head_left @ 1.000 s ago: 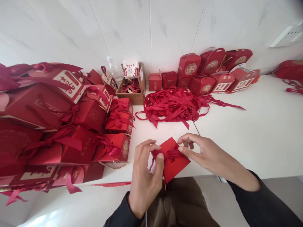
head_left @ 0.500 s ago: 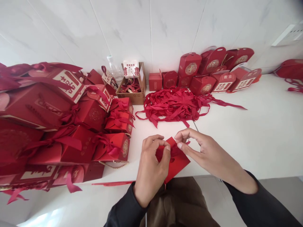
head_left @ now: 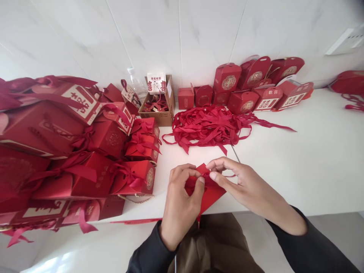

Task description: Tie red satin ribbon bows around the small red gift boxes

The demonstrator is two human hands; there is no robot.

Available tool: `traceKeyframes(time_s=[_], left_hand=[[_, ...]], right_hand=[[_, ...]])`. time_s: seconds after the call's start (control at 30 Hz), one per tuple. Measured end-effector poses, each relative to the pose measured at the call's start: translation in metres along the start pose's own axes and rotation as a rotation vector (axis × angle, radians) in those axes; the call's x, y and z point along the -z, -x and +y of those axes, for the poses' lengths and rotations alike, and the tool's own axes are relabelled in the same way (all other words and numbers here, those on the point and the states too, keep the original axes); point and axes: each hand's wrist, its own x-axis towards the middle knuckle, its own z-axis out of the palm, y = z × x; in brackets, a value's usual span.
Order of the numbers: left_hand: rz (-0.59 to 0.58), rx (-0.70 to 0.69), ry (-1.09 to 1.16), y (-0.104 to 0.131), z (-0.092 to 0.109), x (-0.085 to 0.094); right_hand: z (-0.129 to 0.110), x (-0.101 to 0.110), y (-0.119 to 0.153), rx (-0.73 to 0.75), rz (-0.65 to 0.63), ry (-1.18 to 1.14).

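Note:
At the table's front edge is a red box (head_left: 212,195), with a red ribbon (head_left: 205,177) on its top. My left hand (head_left: 184,197) pinches the ribbon between thumb and index finger, over the box's left side. From the right, my right hand (head_left: 241,180) has thumb and fingertips closed on the same ribbon, close to the left fingertips. A thin ribbon end sticks out to the right behind the right fingers. The left hand hides part of the box. Beyond the hands a heap of loose red ribbons (head_left: 210,127) lies on the white table (head_left: 284,167).
Stacked red boxes with bows (head_left: 96,170) fill the left side. Along the wall stand a cardboard box (head_left: 163,118) with tags, a clear bottle (head_left: 136,81) and several red boxes without bows (head_left: 241,102). More red items (head_left: 348,81) lie far right.
My right hand has moved slightly left, nearer to my left hand. The red box has shifted a little left, and a thin ribbon end now extends farther right.

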Motion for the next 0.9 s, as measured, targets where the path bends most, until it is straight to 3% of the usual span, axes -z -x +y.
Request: traceKeyframes(time_s=[0.2,0.4,0.6,0.9], left_hand=[[0.026,0.018,0.054,0.002,-0.004,0.001],[0.038,0.002,0.033,0.004,-0.003,0.001],[0.192,-0.085,-0.155,0.006,-0.003,-0.005],[0.093,-0.037,-0.045,0.005,-0.005,0.005]], right_hand=[[0.005,-0.002,-0.002,-0.032,-0.097,0.039],[-0.001,-0.004,-0.001,-0.047,-0.092,0.043],[-0.010,-0.003,-0.001,-0.014,-0.090,0.063],[0.001,-0.004,-0.001,0.022,-0.052,0.052]])
